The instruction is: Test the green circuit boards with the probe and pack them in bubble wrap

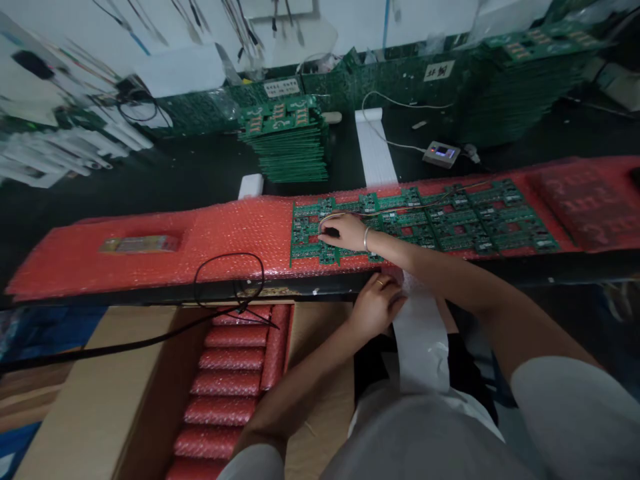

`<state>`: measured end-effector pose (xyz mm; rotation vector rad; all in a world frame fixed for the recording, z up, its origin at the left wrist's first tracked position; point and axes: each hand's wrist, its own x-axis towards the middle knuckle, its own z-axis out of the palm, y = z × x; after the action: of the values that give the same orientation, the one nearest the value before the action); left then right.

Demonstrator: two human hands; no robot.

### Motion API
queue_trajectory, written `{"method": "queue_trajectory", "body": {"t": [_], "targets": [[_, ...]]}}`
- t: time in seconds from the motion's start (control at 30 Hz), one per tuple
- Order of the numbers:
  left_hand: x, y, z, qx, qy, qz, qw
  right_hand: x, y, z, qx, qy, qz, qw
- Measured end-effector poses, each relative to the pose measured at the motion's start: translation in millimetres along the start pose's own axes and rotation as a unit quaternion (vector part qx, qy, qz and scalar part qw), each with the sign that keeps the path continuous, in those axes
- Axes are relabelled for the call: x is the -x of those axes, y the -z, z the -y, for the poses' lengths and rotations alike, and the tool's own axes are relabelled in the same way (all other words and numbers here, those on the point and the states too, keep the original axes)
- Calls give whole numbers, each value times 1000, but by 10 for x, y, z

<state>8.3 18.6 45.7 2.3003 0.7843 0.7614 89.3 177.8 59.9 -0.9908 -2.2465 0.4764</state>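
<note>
My right hand (346,232) is over the left end of a row of green circuit boards (410,220), fingers closed around a black connector (331,232). A thin cable (395,211) leads from the fingers to the right across the boards. Red bubble wrap (240,227) lies under the boards. Lower down, at the front edge of the table, my left hand (377,305) has its fingers curled; what they hold, if anything, is hidden. A whitish strip (423,333) hangs beside that hand, down toward my lap.
Behind stand a stack of green boards (293,143), a taller stack (520,87), a small device with a lit display (442,154) and a white strip (376,150). An open carton (135,400) of red bubble-wrapped rolls (225,383) stands at lower left; a black cable (165,339) crosses it.
</note>
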Motion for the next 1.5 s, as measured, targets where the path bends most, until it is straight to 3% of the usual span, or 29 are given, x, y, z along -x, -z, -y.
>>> {"method": "queue_trajectory", "body": {"t": [0.1,0.23,0.7,0.87,0.97,1.07,1.17,1.27,1.37,1.5], "targets": [[5,-228,75,-62,3,-1,998,2,11,1,4,-2,7,1000],[33,-362,136,-102,-2,-38,994,10,-5,-23,2,6,1,1000],[0,-378,82,-11,48,-82,995,16,-6,-28,3,12,-4,1000],[28,-378,28,-3,32,-96,995,11,-27,-41,3,22,-13,1000],[40,-187,-57,18,29,-95,995,15,-32,-39,-1,23,-16,1000],[31,257,-29,16,67,-121,990,31,-24,-19,-25,14,-44,999],[20,809,206,-39,130,-167,976,47,-8,10,-58,-7,-81,995],[23,1214,534,-96,170,-157,968,51,9,37,-71,-18,-88,993],[18,1356,759,-119,189,-106,969,48,15,50,-68,-22,-78,994],[-16,1327,824,-152,183,-78,968,48,-4,41,-60,-26,-76,995]]}}
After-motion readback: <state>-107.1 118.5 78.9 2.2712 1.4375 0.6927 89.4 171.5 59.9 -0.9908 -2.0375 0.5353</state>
